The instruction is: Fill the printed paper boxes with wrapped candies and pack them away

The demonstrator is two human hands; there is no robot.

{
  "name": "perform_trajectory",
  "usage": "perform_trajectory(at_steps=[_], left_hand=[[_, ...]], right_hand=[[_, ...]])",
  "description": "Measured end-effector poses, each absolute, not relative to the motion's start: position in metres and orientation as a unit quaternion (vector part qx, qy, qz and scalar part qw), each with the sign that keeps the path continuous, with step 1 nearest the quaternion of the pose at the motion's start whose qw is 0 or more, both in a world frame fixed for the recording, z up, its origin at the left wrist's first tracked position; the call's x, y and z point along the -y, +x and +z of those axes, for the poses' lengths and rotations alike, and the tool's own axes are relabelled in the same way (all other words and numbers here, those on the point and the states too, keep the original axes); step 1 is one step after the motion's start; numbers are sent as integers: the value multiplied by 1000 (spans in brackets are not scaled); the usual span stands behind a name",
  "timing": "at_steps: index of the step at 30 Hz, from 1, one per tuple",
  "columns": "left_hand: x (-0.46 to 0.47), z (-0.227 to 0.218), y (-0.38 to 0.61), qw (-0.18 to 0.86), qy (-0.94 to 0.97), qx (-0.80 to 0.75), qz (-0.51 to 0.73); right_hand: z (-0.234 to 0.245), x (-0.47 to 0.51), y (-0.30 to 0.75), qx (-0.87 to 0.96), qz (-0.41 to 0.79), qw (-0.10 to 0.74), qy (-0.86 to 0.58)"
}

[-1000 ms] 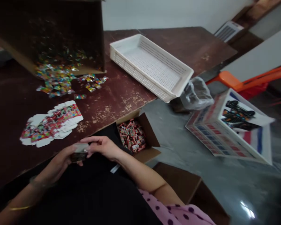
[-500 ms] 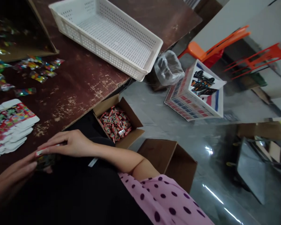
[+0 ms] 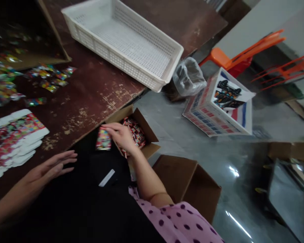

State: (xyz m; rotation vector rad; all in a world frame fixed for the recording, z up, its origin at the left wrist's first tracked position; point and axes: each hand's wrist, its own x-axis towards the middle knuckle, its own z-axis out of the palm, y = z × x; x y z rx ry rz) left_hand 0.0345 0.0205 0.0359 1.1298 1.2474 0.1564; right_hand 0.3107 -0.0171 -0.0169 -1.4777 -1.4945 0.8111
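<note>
Worktop (image 3: 91, 91), dark brown wood, scuffed and flaking in pale patches, is carrying a white plastic tray (image 3: 126, 40), rectangular with perforated floor and walls, a fanned stack of flat printed carton blanks (image 3: 12, 138) with white tabs, and loose foil-wrapped sweets (image 3: 48, 77), crinkled and many-coloured. Just off its near edge an open cardboard box (image 3: 144, 135), brown with flaps raised, is holding small glossy red packets. Right hand (image 3: 121, 136), arm bent and reaching forward over a dark lap, is gripping a small printed carton (image 3: 103, 139), upright and rectangular, fingers clamped on its top edge, just beside that box. Left hand (image 3: 50, 167) is lying palm down with fingers straight and slightly spread, holding nothing, near the carton blanks.
</note>
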Motion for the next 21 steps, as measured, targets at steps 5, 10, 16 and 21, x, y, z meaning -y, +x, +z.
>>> perform_trajectory(at_steps=[5,10,16,21], left_hand=[[-27,33,14,658,468,-570,152],[-29,26,-3,678,405,-577,209],[-27,24,-34,714,351,-561,226],[-31,15,-37,783,250,-466,327]], right_hand=[[-27,-20,305,658,234,356,-621],[-35,-101,203,860,196,263,-390],[-45,-160,178,906,135,207,-344],[-25,-76,179,905,146,308,-254]])
